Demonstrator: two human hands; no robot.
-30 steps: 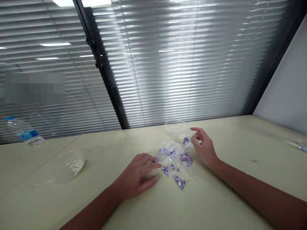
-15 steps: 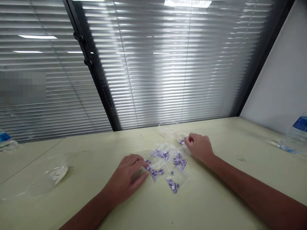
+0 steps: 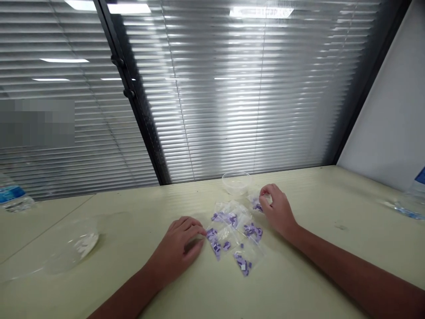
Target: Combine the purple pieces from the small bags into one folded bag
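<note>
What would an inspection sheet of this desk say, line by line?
Surface: pale table, with a seam at the left.
Job's things: small clear bags of purple pieces clustered between the hands; one more small bag at the right fingertips.
Clutter: clear cup behind the bags; clear lid or dish with white bits at the left; water bottles at the left edge and right edge.
Hands: left hand rests flat, fingertips touching a bag; right hand pinches the far bag.
Cables: nothing seen.
Surroundings: closed slatted blinds, dark window frame, white wall.
</note>
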